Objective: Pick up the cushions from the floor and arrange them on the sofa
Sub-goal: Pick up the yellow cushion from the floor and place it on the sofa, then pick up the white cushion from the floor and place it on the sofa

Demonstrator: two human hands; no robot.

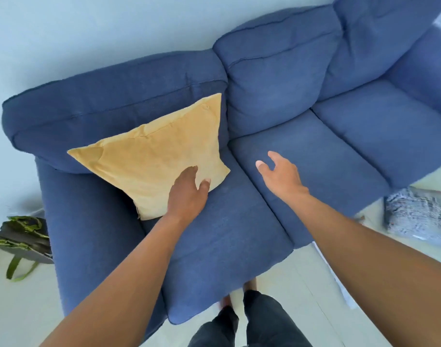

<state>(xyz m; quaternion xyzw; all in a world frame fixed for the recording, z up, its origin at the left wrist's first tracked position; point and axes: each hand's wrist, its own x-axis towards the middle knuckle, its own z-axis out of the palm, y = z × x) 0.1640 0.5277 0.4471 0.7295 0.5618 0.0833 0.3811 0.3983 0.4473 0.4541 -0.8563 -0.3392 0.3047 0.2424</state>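
Cushions are my job, and the three-seat blue sofa (264, 151) carries one so far: a single yellow cushion (154, 156) leaning against the backrest on the leftmost seat. One patterned black-and-white cushion (414, 214) lies on the floor by the sofa's right front, so I judge the task partly done. My left hand (186, 194) rests its fingers on the yellow cushion's lower edge, while my right hand (279, 175) hovers with spread fingers, empty, over the middle seat.

Patterned cushion (414, 214) blurred, perhaps striped; sofa (339, 136) cropped at right.

Living room (blue sofa (239, 234))
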